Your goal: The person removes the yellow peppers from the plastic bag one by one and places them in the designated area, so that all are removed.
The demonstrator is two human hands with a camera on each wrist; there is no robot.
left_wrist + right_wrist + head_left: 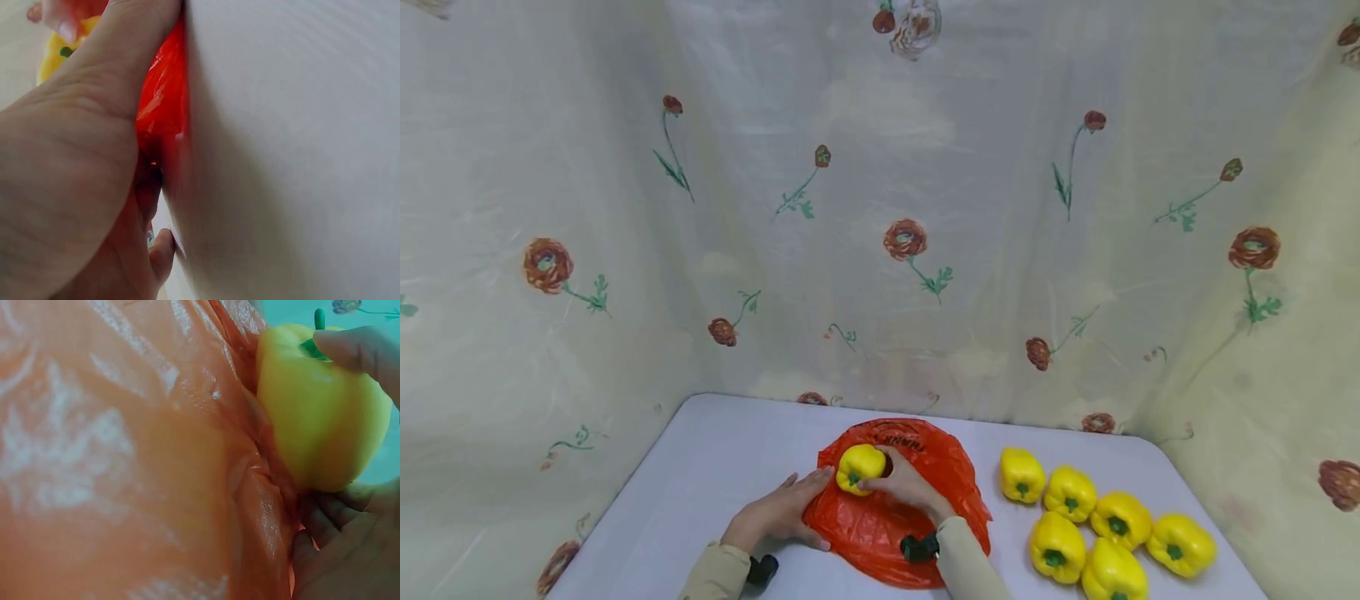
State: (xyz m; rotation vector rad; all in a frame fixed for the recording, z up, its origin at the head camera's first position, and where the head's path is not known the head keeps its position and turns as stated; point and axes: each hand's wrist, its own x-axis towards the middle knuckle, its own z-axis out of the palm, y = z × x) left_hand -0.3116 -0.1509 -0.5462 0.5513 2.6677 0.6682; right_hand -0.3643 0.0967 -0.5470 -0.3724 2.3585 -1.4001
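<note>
A yellow bell pepper (859, 468) with a green stem is over the left part of a red plastic bag (865, 533). My right hand (912, 485) grips this pepper from the right. In the right wrist view the thumb of the right hand (353, 550) lies by the stem of the pepper (322, 425), with the fingers low on its other side. At the left edge of the bag rests my left hand (782, 510), fingers stretched out and thumb apart. The left wrist view has the left hand (75, 169) against the bag (164, 94), its fingertips partly hidden.
Several more yellow bell peppers (1118, 518) lie in a group on the right side of the white table (715, 458). A flower-patterned curtain (850, 275) hangs behind the table and along both sides. Each wrist carries a small black device (919, 547).
</note>
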